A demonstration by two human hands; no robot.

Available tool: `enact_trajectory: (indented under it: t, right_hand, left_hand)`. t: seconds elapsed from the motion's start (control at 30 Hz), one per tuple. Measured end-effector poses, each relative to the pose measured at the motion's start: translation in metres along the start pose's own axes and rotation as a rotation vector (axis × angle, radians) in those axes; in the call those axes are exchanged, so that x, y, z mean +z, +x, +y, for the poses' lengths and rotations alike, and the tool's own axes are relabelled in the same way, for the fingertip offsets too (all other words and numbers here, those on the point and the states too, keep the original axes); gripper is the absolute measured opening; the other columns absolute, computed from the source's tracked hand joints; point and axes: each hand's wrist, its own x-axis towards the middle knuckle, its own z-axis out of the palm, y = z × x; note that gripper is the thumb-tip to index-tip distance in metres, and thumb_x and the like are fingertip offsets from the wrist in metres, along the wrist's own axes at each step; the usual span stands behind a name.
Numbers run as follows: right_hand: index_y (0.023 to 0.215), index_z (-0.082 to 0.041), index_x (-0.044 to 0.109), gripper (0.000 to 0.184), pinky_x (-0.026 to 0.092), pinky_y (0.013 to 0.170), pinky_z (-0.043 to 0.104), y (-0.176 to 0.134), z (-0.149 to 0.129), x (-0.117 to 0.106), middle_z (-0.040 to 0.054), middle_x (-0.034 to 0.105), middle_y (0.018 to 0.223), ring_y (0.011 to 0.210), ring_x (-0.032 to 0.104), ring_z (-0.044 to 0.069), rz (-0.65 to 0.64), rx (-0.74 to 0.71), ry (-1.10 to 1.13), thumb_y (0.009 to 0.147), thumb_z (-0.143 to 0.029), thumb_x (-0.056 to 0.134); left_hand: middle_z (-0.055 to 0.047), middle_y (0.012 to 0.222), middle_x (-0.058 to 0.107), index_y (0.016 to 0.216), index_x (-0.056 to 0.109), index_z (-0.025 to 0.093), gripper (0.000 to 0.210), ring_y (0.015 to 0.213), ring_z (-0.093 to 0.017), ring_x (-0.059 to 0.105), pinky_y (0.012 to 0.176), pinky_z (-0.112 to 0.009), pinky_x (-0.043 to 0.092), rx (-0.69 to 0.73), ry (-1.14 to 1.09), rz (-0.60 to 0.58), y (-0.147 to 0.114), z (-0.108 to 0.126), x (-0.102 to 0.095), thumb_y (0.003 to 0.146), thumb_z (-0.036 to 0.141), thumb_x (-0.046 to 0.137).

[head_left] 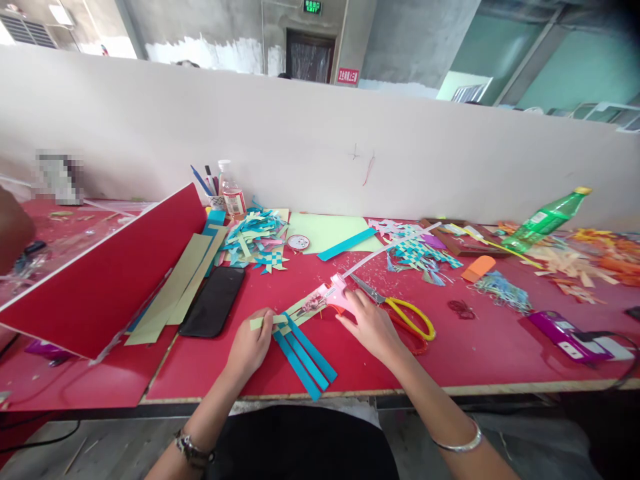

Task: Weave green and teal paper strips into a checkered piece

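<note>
My left hand (253,341) pinches one end of a small weave of paper strips (305,357). Several blue strips fan out from it toward the table's front edge, and pale yellow strips cross them under my fingers. My right hand (373,327) is around the handle of a pink hot glue gun (337,293), whose nozzle points left toward the weave. A long whitish glue stick (385,248) runs out of the gun's back end. Just right of the gun lie scissors (407,313) with yellow and red handles, partly behind my right hand.
A black phone (213,302) and long paper strips (173,287) lie at left beside a red upright board (115,273). Cut paper scraps (255,233) pile up behind. A green bottle (547,217) leans at back right; a purple power strip (570,335) lies at right.
</note>
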Motion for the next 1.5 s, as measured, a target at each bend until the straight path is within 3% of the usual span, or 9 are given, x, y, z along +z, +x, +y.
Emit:
enact_trajectory:
  t: [0.1,0.3,0.47,0.63,0.83,1.0,1.23,1.5]
  right_hand:
    - [0.113,-0.016,0.044,0.038,0.042,0.048,0.025,0.000,0.000,0.001,0.0103,0.055,0.100,0.073,0.059,0.018,0.020,0.009,0.000,0.082,-0.037,0.044]
    - [0.113,-0.015,0.045,0.031,0.042,0.050,0.025,0.002,0.001,0.000,0.0119,0.055,0.101,0.074,0.059,0.018,-0.018,0.014,-0.019,0.085,-0.025,0.037]
    - [0.115,-0.014,0.043,0.038,0.045,0.053,0.026,0.000,0.003,-0.002,0.0121,0.055,0.103,0.079,0.059,0.020,0.008,0.017,0.016,0.083,-0.035,0.041]
    - [0.117,-0.012,0.041,0.036,0.047,0.059,0.028,0.000,0.007,-0.004,0.0145,0.053,0.109,0.088,0.058,0.022,0.011,0.034,0.059,0.085,-0.026,0.035]
    - [0.117,-0.010,0.042,0.043,0.049,0.065,0.031,-0.002,0.012,-0.005,0.0172,0.053,0.111,0.095,0.055,0.025,0.047,0.061,0.105,0.082,-0.035,0.041]
    - [0.115,-0.011,0.044,0.035,0.050,0.067,0.033,-0.002,0.015,-0.004,0.0173,0.054,0.111,0.095,0.056,0.025,0.059,0.024,0.094,0.084,-0.027,0.035]
    - [0.113,-0.012,0.045,0.050,0.050,0.065,0.034,-0.004,0.015,-0.007,0.0160,0.057,0.104,0.090,0.058,0.027,0.124,0.024,0.137,0.078,-0.048,0.046]
    - [0.109,-0.010,0.046,0.038,0.050,0.066,0.036,-0.003,0.017,-0.005,0.0176,0.057,0.101,0.087,0.059,0.027,0.168,0.010,0.140,0.084,-0.037,0.038]
  left_hand:
    - [-0.001,0.060,0.050,0.062,0.038,0.020,0.035,0.058,-0.016,0.050,0.058,-0.026,0.037,0.004,0.002,0.009,0.000,0.000,0.000,0.088,0.037,0.021]
    - [0.000,0.058,0.049,0.061,0.037,0.020,0.036,0.057,-0.015,0.050,0.057,-0.025,0.036,0.013,0.020,0.025,0.000,0.000,0.001,0.088,0.037,0.021]
    - [-0.001,0.060,0.050,0.062,0.039,0.020,0.036,0.059,-0.016,0.050,0.059,-0.026,0.037,0.016,0.016,0.012,0.000,0.001,0.000,0.088,0.037,0.021]
    - [-0.001,0.058,0.050,0.060,0.040,0.020,0.037,0.057,-0.015,0.050,0.057,-0.025,0.037,0.019,0.021,0.024,0.000,0.001,0.000,0.087,0.037,0.022]
    - [-0.001,0.059,0.051,0.061,0.040,0.020,0.037,0.057,-0.015,0.050,0.057,-0.026,0.037,0.004,0.010,0.010,0.000,0.001,0.000,0.087,0.038,0.021]
    - [-0.001,0.059,0.049,0.062,0.040,0.019,0.036,0.058,-0.015,0.049,0.058,-0.025,0.037,0.009,0.013,0.008,0.000,0.000,0.000,0.088,0.036,0.021]
    - [-0.001,0.059,0.048,0.061,0.039,0.020,0.037,0.058,-0.015,0.048,0.058,-0.026,0.036,0.016,0.014,0.001,0.000,0.001,-0.001,0.088,0.037,0.020]
    - [-0.001,0.059,0.050,0.061,0.041,0.020,0.038,0.057,-0.015,0.050,0.057,-0.025,0.037,0.007,0.020,0.014,-0.001,0.001,0.000,0.087,0.038,0.021]
